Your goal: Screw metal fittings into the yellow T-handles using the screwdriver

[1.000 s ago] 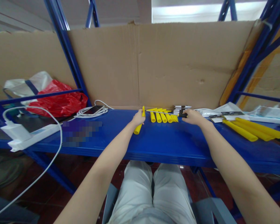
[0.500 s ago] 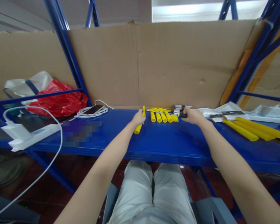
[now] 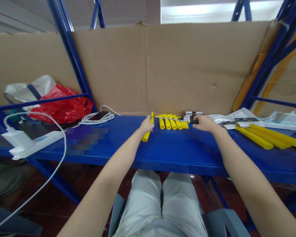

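My left hand (image 3: pixel 147 124) is closed around a yellow tube (image 3: pixel 146 136), which stands tilted on the blue table (image 3: pixel 172 151). In my right hand (image 3: pixel 203 123) is the dark handle of a screwdriver (image 3: pixel 171 118). Its thin metal shaft runs left above several yellow tubes, and the tip reaches the tube in my left hand. Those other yellow tubes (image 3: pixel 174 124) lie side by side between my hands. Just behind my right hand sits a small stack of black-and-white pieces (image 3: pixel 191 115).
More yellow tubes (image 3: pixel 268 136) lie at the right beside white packets. A white power strip (image 3: pixel 39 143) with a looping cable, a coiled white cable (image 3: pixel 97 118) and a red plastic bag (image 3: pixel 62 104) are on the left. Cardboard (image 3: pixel 187 69) walls the back between blue posts.
My right fingers have shifted slightly on the screwdriver handle. My left hand and the tubes look unmoved.
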